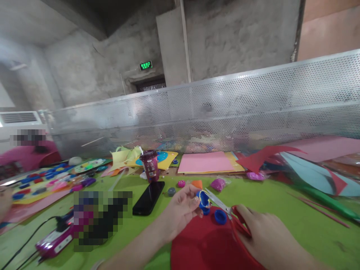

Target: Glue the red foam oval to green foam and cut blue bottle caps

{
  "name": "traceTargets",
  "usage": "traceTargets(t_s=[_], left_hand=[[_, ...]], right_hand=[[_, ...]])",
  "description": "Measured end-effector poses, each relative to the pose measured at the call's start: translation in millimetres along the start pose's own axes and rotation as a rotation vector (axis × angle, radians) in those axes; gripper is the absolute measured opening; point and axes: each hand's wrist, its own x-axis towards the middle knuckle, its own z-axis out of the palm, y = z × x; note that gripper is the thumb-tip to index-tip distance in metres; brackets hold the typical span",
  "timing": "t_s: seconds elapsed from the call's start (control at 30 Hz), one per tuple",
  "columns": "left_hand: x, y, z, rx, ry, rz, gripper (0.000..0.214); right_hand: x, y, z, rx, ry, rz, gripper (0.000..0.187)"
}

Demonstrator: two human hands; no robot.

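Observation:
My left hand [181,210] pinches a small blue bottle cap [203,198] with a yellow scrap on it, held just above a round red felt sheet [205,243]. My right hand [264,236] grips red-handled scissors [225,208], and the metal blades point left and reach the held cap. Two more blue caps [220,216] lie on the red sheet, just below the blades and the held cap.
A black phone [148,198] and a dark red cup [150,165] stand on the green table [281,202] left of my hands. Coloured paper sheets [206,163] and scraps line a perforated metal screen [225,108]. A purple device [54,240] with cables lies front left. A person in pink [28,153] sits far left.

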Motion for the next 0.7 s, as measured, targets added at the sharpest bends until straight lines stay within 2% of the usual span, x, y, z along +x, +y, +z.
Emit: traceTargets(t_s=[0.2, 0.4, 0.47, 0.57, 0.7], left_hand=[[-0.2, 0.0, 2.1, -0.007, -0.009, 0.009, 0.022], [-0.4, 2.4, 2.5, -0.041, 0.005, -0.008, 0.023], [0.2, 2.3, 0.9, -0.038, 0.013, -0.011, 0.022], [1.3, 1.0, -2.5, -0.022, 0.019, -0.004, 0.022], [2.0, -0.9, -4.1, -0.027, 0.024, 0.001, 0.021]], right_hand=[[-0.2, 2.9, 2.5, -0.018, 0.040, -0.033, 0.011], [-0.8, 5.0, 5.1, -0.090, 0.202, -0.128, 0.007], [-1.0, 5.0, 4.1, -0.111, 0.216, -0.138, 0.007], [-0.8, 3.9, 0.8, -0.123, 0.164, -0.112, 0.009], [-0.6, 1.7, -3.6, -0.084, 0.023, -0.048, 0.012]])
